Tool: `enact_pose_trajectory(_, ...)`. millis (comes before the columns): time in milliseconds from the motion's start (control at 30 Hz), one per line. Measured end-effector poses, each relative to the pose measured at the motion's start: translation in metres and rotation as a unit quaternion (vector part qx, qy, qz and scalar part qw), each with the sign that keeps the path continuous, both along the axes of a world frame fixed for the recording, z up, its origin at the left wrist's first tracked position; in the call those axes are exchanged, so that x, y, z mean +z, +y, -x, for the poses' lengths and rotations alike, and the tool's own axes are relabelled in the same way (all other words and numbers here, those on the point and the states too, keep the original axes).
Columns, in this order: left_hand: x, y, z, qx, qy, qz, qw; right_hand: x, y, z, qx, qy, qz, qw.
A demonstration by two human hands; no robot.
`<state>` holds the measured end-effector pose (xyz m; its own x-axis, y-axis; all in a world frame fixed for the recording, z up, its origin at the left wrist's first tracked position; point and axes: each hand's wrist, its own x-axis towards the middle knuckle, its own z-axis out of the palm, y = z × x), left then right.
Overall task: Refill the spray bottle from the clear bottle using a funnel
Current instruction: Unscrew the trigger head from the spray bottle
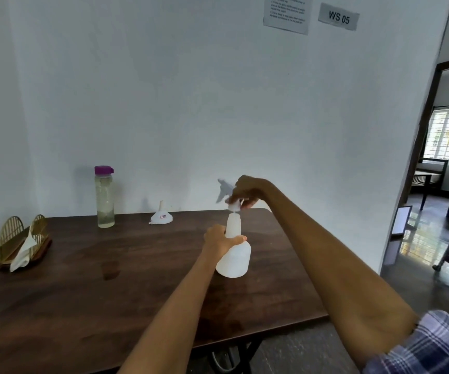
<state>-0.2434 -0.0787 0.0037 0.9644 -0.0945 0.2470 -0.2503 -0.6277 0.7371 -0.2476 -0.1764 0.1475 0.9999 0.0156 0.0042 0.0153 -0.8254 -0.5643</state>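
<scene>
Our left hand (pixel 219 240) clamped the spray bottle (pixel 234 255) mid-tabletop (pixel 136 279); our right hand (pixel 247 191) pinched the sprayer head (pixel 224 188), lifting. Best drawn straight up, base pinned.

The spray bottle (pixel 233 255) is standing right of centre on the table (pixel 109 292); the funnel (pixel 161 217) is lying far-left of it, the clear bottle (pixel 105 197) farther left, the rack (pixel 22 238) sitting at the left edge.

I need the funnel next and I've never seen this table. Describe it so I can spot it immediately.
Look to the far edge of the dark wooden table, by the white wall. Between the tall clear bottle with the purple cap and the white spray bottle sits the funnel: small, white, mouth down, spout up, with a small sticker.
</scene>
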Motion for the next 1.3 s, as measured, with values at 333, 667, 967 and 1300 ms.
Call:
enact_pose_trajectory(333,0.003,-0.004,0.003,-0.005,-0.003,-0.012,1.000,0.027,-0.081,0.024,-0.053,-0.302,-0.407,0.860)
enact_pose_trajectory(667,0.002,-0.003,0.003,-0.016,-0.010,-0.010,1.000,-0.061,-0.132,0.023,-0.135,-0.106,-0.704,0.689)
enact_pose_trajectory(967,0.001,-0.002,0.003,-0.016,-0.021,-0.009,1.000,-0.072,-0.121,0.020,-0.185,-0.035,-0.668,0.720)
enact_pose_trajectory(1300,-0.002,-0.001,-0.003,-0.022,-0.016,0.001,1.000,-0.048,-0.116,0.012,-0.211,-0.073,-0.601,0.767)
